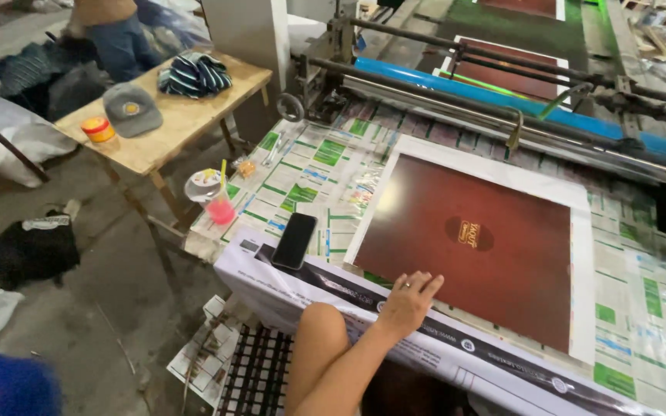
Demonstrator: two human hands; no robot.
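**Hand at the edge of a dark red sheet**

One hand (410, 302) in view, reaching up from bottom centre; which hand it is cannot be told from the frame. Fingers spread loosely, palm down, fingertips resting on the near edge of a dark red printed sheet (472, 246) with a white border. Nothing pinched. The sheet lies flat on a worktable (310, 166) covered with green-and-white printed paper, just in front of the machine rollers (502, 115). A black phone (294, 240) lies left of the sheet, near the table's front edge. A plastic cup with pink drink (217, 202) stands at the table's left corner. Further left, a wooden side table (171, 123) carries a grey cap (131, 108) and a striped cloth (194, 73).
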